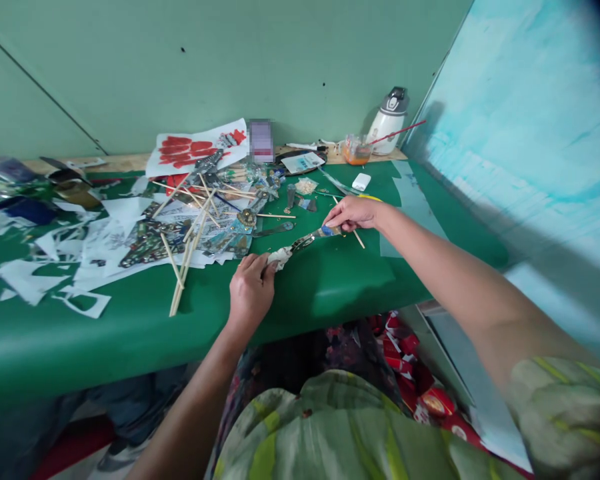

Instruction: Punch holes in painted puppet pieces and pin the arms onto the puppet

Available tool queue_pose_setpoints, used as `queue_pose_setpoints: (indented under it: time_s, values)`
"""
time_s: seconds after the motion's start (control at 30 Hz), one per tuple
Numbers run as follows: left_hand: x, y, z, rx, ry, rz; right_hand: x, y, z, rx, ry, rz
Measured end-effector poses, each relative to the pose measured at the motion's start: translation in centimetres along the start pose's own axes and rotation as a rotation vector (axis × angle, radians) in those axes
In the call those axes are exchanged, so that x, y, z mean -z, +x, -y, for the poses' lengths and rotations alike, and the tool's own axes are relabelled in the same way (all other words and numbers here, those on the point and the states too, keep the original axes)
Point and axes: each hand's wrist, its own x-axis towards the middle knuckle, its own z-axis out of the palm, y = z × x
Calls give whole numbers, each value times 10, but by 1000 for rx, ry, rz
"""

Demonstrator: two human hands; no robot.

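Observation:
My left hand [251, 285] is closed round a white crumpled cloth or tissue [279, 257] above the front of the green table. A narrow, shiny decorated strip [304, 243] runs from the cloth toward my right hand [356, 213]. My right hand pinches the strip's far end, where a blue patch shows. Its exact kind is too small to make out. Just left of it lie a dark flat strip [275, 229] and a pile of similar decorated pieces [230, 233]. Thin wooden sticks [193, 243] lie across papers, and another stick [359, 239] is under my right hand.
White paper scraps [33, 280] spread over the left side of the green table [330, 287]. At the back stand a jar of orange liquid with a brush [357, 152] and a white flask [387, 127]. A small white case [361, 182] lies before them. Red packets [405, 360] are below the table.

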Motion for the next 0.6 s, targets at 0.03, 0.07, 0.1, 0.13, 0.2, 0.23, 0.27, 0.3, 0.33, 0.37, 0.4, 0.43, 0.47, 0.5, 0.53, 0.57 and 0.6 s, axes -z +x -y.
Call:
queue_pose_setpoints:
  time_s: [0.03,0.07,0.1,0.13,0.2,0.23,0.27,0.3,0.33,0.37,0.4,0.43,0.47,0.5,0.53,0.57,0.6]
  values:
    - [0,0,0,1,1,2,-1,0,0,-2,3,7]
    - [0,0,0,3,0,3,-2,1,0,-7,-1,16]
    - [1,0,-1,5,-1,3,-2,1,0,-14,-13,27]
    - [1,0,-1,7,-2,2,-3,1,1,-21,-29,38]
    - [1,0,-2,9,-4,1,-3,1,2,-28,-69,54]
    - [1,0,-2,9,-5,1,-3,0,2,-25,-90,59]
    - [1,0,-2,7,-7,1,-2,0,3,-17,-113,63]
    - [1,0,-2,6,-9,0,-2,0,3,-5,-136,65]
    - [1,0,-2,6,-10,-1,-1,1,4,7,-162,66]
    - [1,0,-2,6,-11,-2,-1,1,4,17,-189,68]
    - [1,0,-2,5,-11,-3,-1,2,4,28,-217,70]
    - [0,-1,-2,4,-12,-5,-2,2,5,39,-245,71]
    - [0,-1,-1,2,-15,-5,-2,3,6,49,-275,70]
    - [0,-1,-1,2,-20,-7,-3,3,6,59,-304,68]
    - [0,-1,-1,3,-27,-8,-4,4,7,69,-331,65]
    - [0,-1,0,5,-34,-10,-4,4,8,78,-350,60]
    - [0,-1,0,8,-42,-12,-4,3,8,84,-358,53]
